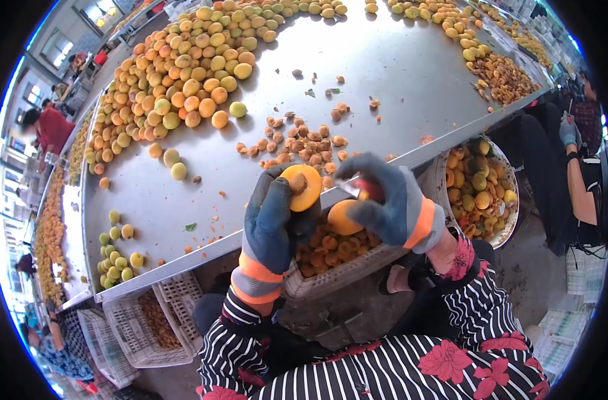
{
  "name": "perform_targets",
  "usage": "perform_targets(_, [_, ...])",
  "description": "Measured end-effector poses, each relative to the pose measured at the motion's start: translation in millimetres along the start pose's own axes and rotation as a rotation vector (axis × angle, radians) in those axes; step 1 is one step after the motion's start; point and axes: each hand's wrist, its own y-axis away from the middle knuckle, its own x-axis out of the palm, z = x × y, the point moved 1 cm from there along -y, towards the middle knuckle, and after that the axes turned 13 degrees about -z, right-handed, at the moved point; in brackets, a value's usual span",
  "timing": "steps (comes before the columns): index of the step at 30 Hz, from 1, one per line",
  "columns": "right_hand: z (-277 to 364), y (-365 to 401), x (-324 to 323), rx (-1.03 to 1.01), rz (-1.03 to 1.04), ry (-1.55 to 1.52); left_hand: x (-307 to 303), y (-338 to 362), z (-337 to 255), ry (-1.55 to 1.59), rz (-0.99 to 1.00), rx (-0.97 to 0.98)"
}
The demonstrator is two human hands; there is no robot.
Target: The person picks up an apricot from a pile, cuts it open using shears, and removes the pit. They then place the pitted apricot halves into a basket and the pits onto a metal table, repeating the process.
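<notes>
My left hand [272, 212], in a blue-grey glove with an orange band, is closed around an apricot half [309, 191]. Its cut face is turned up and the brown pit [297, 184] still sits in the flesh. Close by on the right, my right hand [390, 200], gloved alike and slightly blurred, grips a small red-handled knife [370, 189]. A second apricot half [344, 219] is at this hand's thumb, rounded side up. Below both hands stands a white crate [317, 283] holding many pitted apricot halves [337, 250].
On the metal table [204, 180] lie a large heap of whole apricots [184, 73], a scatter of pits [300, 141] and some greenish apricots [117, 257]. A round basket [510, 223] of fruit stands right. Crates [127, 333] stand lower left. Co-workers sit nearby, one hand [570, 133] showing right.
</notes>
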Motion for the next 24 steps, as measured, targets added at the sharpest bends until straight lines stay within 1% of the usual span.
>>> perform_targets(1, [-2, 2, -1, 0.085, -0.052, 0.032, 2, -1, 5, 0.026, -0.009, 0.009])
perform_targets(2, [-7, 2, 5, 0.056, -0.138, -0.142, 5, -2, 10, 0.056, -0.012, 0.016])
perform_targets(5, [-7, 4, 32, -0.043, -0.253, -0.312, 22, 3, 19, -0.122, -0.012, 0.074])
perform_targets(6, [-12, 7, 36, -0.015, -0.296, -0.242, 22, 5, 23, -0.235, -0.007, 0.169])
perform_targets(9, [-13, 1, 31, 0.044, -0.284, -0.185, 17, -6, 26, -0.249, 0.107, 0.222])
perform_targets(11, [-11, 0, 29, 0.021, -0.254, -0.193, 12, -8, 12, -0.225, 0.143, 0.18])
perform_targets(12, [-7, 1, 28, 0.022, -0.233, -0.212, 7, -11, 14, -0.248, 0.119, 0.184])
perform_targets(13, [-5, 3, 29, 0.024, -0.212, -0.231, 10, -10, 16, -0.276, 0.098, 0.239])
perform_targets(14, [-8, 5, 35, -0.082, -0.266, -0.265, 13, -9, 18, -0.305, 0.074, 0.294])
perform_targets(17, [-7, 3, 33, -0.048, -0.224, -0.346, 18, -9, 30, -0.431, 0.034, 0.586])
perform_targets(18, [-6, 3, 33, -0.041, -0.217, -0.339, 19, -8, 35, -0.175, 0.029, 0.304])
perform_targets(21, [-8, 2, 32, -0.044, -0.212, -0.328, 24, -6, 32, 0.181, 0.051, 0.037])
perform_targets(23, [-12, 2, 35, -0.084, -0.231, -0.335, 24, -6, 29, -0.25, 0.086, 0.519])
perform_targets(24, [-12, 2, 36, -0.108, -0.238, -0.312, 23, -8, 29, -0.389, 0.116, 0.674])
